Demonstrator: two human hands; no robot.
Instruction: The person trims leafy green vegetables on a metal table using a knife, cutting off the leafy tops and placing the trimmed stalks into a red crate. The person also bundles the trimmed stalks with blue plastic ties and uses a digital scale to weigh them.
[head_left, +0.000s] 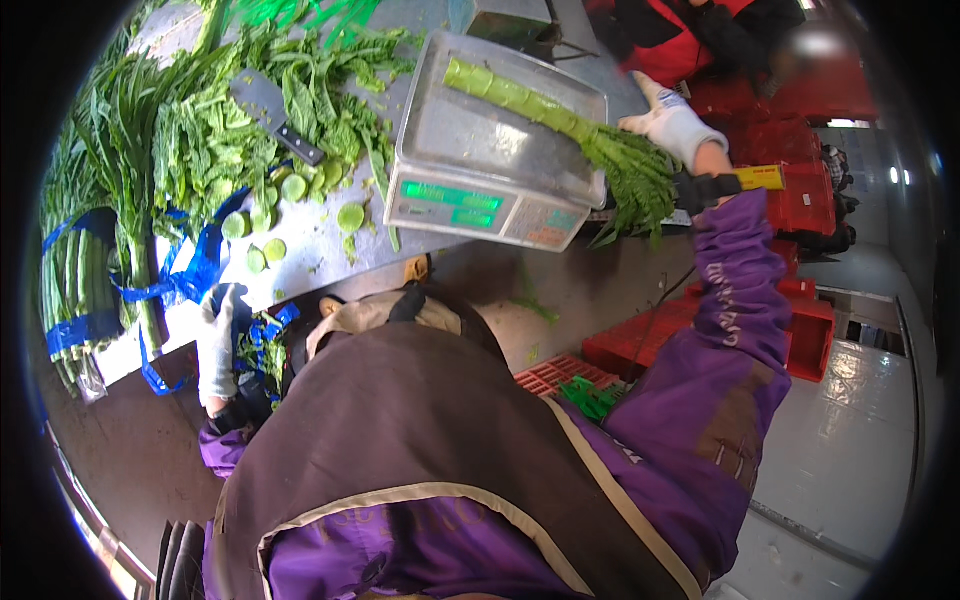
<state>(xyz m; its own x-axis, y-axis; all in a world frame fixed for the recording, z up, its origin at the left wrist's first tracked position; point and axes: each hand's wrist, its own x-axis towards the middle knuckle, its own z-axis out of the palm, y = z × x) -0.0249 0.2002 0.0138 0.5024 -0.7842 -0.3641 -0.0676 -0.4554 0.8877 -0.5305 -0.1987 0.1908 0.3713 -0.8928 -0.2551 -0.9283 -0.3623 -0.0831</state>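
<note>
A peeled celtuce stem (517, 97) with leaves at one end lies across the metal pan (480, 142) of a digital weighing scale (450, 206), whose display glows green. Its leafy top (634, 165) hangs past the pan's right side. Just beyond that top is my right hand (667, 124) in a white glove, thumb and fingers spread, holding nothing. At the table's front edge, next to blue plastic tape (199, 274), is my left hand (217, 337), also gloved. Its fingers are partly hidden, so whether they grip anything is unclear.
A cleaver (274, 112) lies on stripped leaves (202, 135). Cut stem slices (292, 187) are scattered on the metal table (322, 244). Bundles bound with blue tape (79, 285) stand at left. Red crates (780, 172) are stacked at right; another person (660, 37) is behind the table.
</note>
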